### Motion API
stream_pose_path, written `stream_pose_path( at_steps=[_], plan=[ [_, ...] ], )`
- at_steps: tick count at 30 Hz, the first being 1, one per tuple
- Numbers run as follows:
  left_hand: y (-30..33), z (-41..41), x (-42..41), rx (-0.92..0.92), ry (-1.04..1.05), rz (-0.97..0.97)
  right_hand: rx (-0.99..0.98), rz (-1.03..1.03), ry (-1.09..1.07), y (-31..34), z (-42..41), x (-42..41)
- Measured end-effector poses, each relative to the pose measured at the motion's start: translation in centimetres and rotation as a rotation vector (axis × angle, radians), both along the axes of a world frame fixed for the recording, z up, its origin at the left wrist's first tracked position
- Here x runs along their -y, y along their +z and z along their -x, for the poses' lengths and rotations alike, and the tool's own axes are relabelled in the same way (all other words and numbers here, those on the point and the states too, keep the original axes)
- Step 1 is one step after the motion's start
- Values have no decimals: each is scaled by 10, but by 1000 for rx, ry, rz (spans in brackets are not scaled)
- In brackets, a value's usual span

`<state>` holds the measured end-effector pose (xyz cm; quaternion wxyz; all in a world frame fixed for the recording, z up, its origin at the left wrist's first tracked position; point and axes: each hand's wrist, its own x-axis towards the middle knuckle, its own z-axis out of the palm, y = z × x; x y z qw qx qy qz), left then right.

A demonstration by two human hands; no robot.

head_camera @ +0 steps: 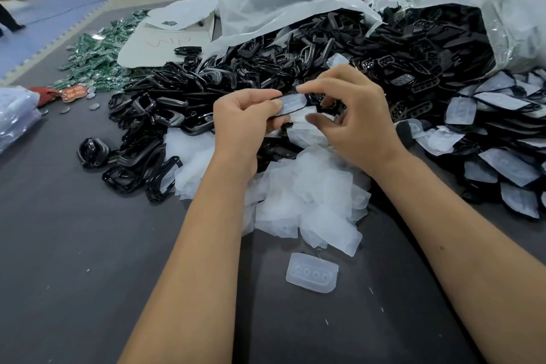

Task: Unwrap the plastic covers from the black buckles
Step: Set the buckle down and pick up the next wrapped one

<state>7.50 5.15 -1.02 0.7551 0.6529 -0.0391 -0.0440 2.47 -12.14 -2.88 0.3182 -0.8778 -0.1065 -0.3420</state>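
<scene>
Peeling looks under way: both hands, left hand (242, 115) gripping the black buckle (291, 103) above the discarded covers (307, 192) and right hand (348, 109) pinching its plastic cover (298, 114), which next needs pulling clear.

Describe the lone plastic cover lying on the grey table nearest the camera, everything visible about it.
The plastic cover is a small, cloudy-white translucent piece, roughly rectangular with rounded corners. A row of four round dimples runs across its middle. It lies flat on the grey table, apart from the heap of covers behind it, between the person's forearms. Nothing touches it except the table.
</scene>
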Motion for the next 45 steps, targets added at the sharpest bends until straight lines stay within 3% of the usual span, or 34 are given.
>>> stream_pose_path(
  at_steps=[5, 9, 18, 23, 34, 39, 45],
  plan=[
    [3, 0, -2, -113, -88, 109, 97, -29, 43, 2, -1, -4],
    [3, 0, 0, -209, -141, 226, 54, -104, 37, 2, 0, -7],
    [-2, 4, 8, -141, -231, 291, -350, -858, 178, 9, 4, -6],
    [-3, 2, 11, -119, -188, 299, -524, -1106, 304, 11, 2, -2],
    [-5, 2, 13, -81, -189, 314, -428, -1236, 427, 9, 2, 4],
    [-4, 5, 13, -13, -218, 296, -388, -1200, 456, 8, 2, 1],
    [-4, 4, 10, 98, -104, 204, -393, -1189, 445, 9, 2, 0]
  ],
)
